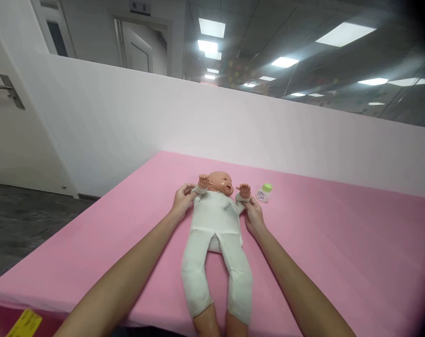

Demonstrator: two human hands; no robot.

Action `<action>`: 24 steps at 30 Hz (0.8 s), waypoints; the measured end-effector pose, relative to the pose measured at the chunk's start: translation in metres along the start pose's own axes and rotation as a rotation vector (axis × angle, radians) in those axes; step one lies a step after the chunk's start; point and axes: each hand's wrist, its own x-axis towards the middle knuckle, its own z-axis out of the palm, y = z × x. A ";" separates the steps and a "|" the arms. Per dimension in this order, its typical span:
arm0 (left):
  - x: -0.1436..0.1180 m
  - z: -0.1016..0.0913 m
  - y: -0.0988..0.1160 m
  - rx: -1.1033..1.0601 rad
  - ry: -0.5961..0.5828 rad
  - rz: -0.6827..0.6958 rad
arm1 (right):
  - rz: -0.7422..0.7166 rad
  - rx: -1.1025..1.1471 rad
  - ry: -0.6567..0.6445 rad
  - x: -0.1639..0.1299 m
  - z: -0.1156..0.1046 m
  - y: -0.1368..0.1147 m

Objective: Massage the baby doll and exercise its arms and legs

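A baby doll (217, 213) with a white cloth body lies on its back, its head at the far end and its legs towards me. Its face is turned to the right, and both its forearms point up. My left hand (182, 200) is closed around the doll's arm on the left, just below its raised plastic hand. On the other side, my right hand (254, 216) pinches the doll's other arm near the white cuff. Just beyond my right hand stands a small clear bottle (264, 193) with a green cap and a printed label.
A pink cover (324, 243) spreads over the table under the doll. Behind it runs a low white wall (233, 126). To the left are a door (18, 121) and dark floor (29, 220). A yellow tag (25, 323) is at the near left table edge.
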 end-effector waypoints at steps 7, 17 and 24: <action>-0.001 0.000 0.001 -0.013 -0.022 0.006 | 0.032 -0.009 -0.007 -0.001 0.001 -0.002; -0.001 -0.001 0.001 0.021 -0.016 -0.037 | 0.050 -0.008 0.008 0.000 -0.001 0.001; 0.000 0.001 0.000 0.029 -0.054 0.040 | -0.010 0.064 -0.036 -0.002 0.002 -0.002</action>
